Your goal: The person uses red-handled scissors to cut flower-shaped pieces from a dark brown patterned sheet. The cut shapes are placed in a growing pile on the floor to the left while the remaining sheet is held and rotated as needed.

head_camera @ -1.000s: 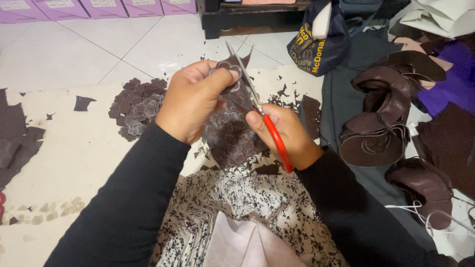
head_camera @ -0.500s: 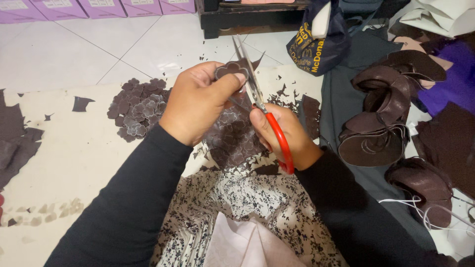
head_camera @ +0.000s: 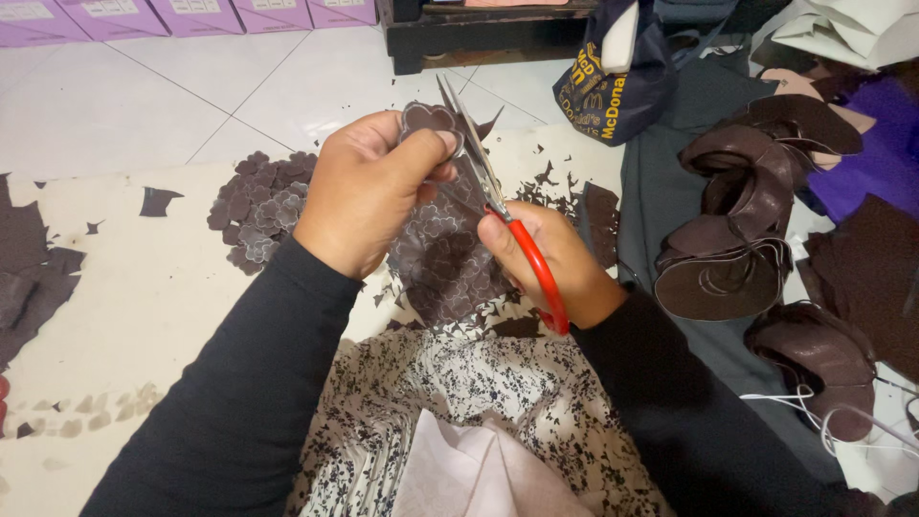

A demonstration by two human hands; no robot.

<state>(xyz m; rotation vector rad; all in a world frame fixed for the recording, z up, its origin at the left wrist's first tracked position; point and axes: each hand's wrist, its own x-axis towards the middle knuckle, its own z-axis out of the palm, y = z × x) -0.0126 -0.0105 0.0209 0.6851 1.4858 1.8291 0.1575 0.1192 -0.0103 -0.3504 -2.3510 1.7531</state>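
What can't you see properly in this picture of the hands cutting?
- Head view: the scissors blades' lower part, hidden behind the brown sheet.
- Right hand fingers, curled out of sight around the red handle.
- Left hand fingertips, tucked behind the flower cutout.
- Brown rolls, cut off at the right edge.

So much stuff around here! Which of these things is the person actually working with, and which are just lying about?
In use:
left hand pinching a brown flower cut-out
right hand with red-handled scissors
brown patterned sheet
pile of cut flowers

Lying about:
dark blue bag
curled brown pieces
purple boxes
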